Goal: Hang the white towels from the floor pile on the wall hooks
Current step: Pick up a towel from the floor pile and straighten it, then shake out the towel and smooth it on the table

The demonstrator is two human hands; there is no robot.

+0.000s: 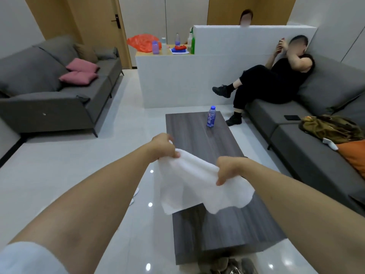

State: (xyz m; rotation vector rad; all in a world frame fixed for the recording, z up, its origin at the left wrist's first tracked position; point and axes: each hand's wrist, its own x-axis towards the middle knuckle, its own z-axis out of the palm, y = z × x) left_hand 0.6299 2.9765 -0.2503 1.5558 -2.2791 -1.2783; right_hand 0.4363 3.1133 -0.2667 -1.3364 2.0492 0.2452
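I see left hand [164, 146] and right hand [227, 169] both gripping soft white towel [197, 186], draped, rumpled, above dark wood-grain table [217, 230].

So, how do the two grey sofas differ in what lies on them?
The left sofa carries only two pink cushions. The right sofa holds a seated person in black, a dark phone, an olive bag and an orange cushion. Both are grey fabric.
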